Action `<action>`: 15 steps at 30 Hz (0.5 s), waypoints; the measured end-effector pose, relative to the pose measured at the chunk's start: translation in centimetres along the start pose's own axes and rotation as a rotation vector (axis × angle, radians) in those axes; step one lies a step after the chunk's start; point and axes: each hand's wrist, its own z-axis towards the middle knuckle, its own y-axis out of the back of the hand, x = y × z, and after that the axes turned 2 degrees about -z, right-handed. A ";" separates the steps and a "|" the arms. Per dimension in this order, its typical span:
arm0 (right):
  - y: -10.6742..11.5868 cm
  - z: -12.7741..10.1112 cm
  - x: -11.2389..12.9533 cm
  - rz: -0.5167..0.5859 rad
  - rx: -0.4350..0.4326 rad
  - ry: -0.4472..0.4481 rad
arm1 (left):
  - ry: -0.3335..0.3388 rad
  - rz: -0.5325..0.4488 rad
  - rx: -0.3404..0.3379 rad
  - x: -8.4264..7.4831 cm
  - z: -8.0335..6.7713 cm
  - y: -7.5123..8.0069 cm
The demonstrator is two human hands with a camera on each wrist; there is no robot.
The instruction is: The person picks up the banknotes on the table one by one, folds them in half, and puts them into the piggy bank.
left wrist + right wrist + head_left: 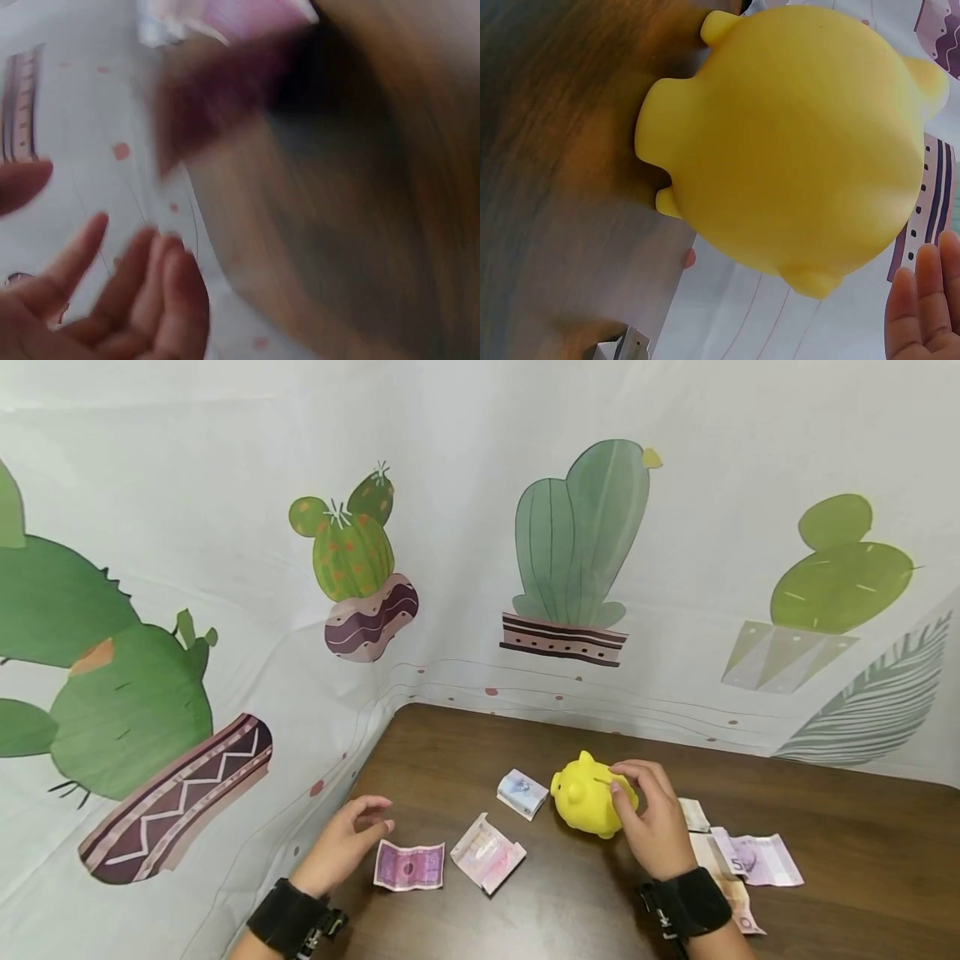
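Right hand [656, 822], in the head view, is at the rear of a round, yellow, pig-shaped bank [585, 802] on a brown wooden desk [450, 747], its thumb and fingers spread apart; whether it touches there I cannot tell. Beside the bank lies a folded pale-blue paper banknote [522, 793], with a creased pink paper banknote [488, 854] nearer the person. Left hand [345, 843] holds nothing, thumb and fingers apart, just beside a creased purple paper banknote [409, 866]. Several overlapping paper banknotes [765, 860] lie right of the right hand. The left wrist view is blurred, showing loosely bent fingers [184, 292]. In the right wrist view, straight fingers sit close together, the bank beside them.
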 end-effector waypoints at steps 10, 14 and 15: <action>0.0 0.0 -0.1 0.005 0.010 -0.001 | -0.046 0.310 0.061 0.5 -0.6 -0.3; -0.1 -0.1 -0.2 0.006 0.025 -0.024 | -0.051 0.418 0.048 0.8 -0.8 -1.0; -0.1 -0.1 -0.2 0.004 0.027 -0.027 | -0.055 0.437 0.045 0.9 -0.8 -1.2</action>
